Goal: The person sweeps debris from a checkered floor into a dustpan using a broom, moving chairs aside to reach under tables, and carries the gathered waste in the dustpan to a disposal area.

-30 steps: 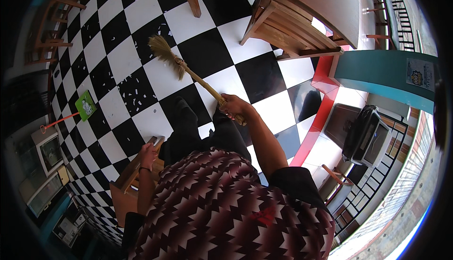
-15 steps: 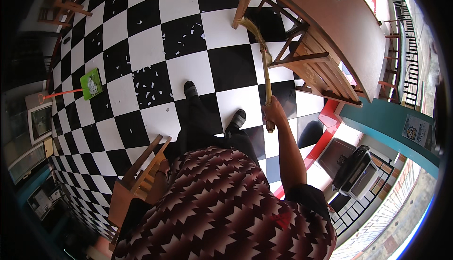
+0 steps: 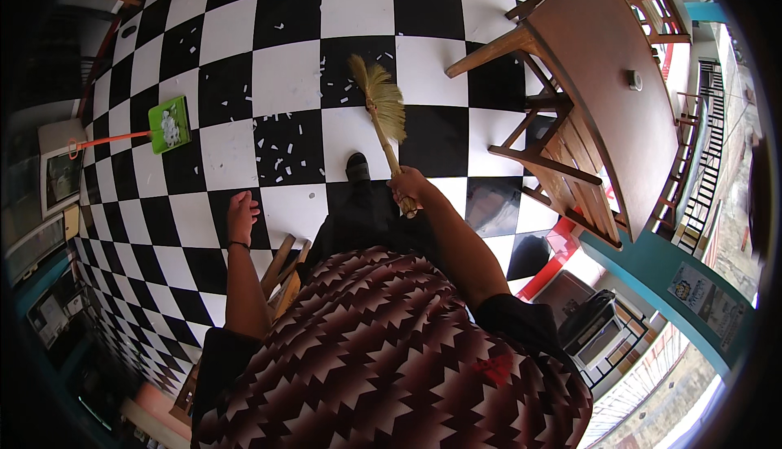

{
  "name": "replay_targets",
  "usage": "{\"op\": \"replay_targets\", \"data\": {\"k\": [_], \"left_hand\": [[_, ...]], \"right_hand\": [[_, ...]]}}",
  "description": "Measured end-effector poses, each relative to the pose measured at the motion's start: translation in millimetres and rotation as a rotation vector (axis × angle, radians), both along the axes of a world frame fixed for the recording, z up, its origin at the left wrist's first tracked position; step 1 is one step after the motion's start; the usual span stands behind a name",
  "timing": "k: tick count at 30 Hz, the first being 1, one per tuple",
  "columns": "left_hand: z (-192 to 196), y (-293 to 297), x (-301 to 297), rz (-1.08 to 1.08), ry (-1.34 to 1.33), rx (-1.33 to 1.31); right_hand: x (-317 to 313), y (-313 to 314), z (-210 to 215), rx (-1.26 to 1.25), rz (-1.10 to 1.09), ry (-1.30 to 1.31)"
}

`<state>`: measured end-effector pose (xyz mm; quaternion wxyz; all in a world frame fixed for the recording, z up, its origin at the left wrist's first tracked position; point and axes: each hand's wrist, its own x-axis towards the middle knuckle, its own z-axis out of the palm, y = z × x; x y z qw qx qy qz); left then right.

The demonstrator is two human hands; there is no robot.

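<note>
My right hand [image 3: 408, 187] is wrapped round the handle of a straw broom [image 3: 387, 146]. The broom's fanned bristles [image 3: 380, 94] spread over the floor ahead of my feet, next to scattered white paper scraps [image 3: 284, 144]. My left hand [image 3: 243, 217] hangs free over the tiles, its fingers loosely bent and apart, with nothing in it. Farther left lies a green dustpan [image 3: 180, 115] with a long orange handle [image 3: 118, 138]; white scraps are heaped in it.
A brown wooden table [image 3: 595, 58] with a slatted wooden chair [image 3: 562, 168] under its edge stands on the right. Just left of my legs is another wooden chair [image 3: 281, 274]. A low teal wall [image 3: 676, 274] runs along the right. The floor [image 3: 287, 81] has black and white tiles.
The broom has swung left, from beside the chair to in front of my feet. My left hand has come off the chair at my side and reached forward.
</note>
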<state>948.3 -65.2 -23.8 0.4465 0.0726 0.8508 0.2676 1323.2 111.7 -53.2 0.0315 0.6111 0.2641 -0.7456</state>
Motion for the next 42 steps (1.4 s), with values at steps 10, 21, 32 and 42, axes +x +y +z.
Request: {"op": "replay_targets", "data": {"k": [10,21,32,42], "left_hand": [[-61.5,-12.3,39.0,0.143,-0.257,-0.273],[-54.3,52.4,106.7,0.555,-0.292,-0.280],[35.3,171.9,155.5,0.426,-0.167,-0.196],[-56.3,259.4,116.1,0.205,-0.391,-0.389]], "right_hand": [[44.8,123.0,163.5,0.173,0.081,0.028],[55.2,387.5,3.6,0.555,0.360,-0.659],[58.4,396.7,-105.0,0.314,0.467,-0.511],[0.8,452.1,92.0,0.387,0.649,-0.065]]}}
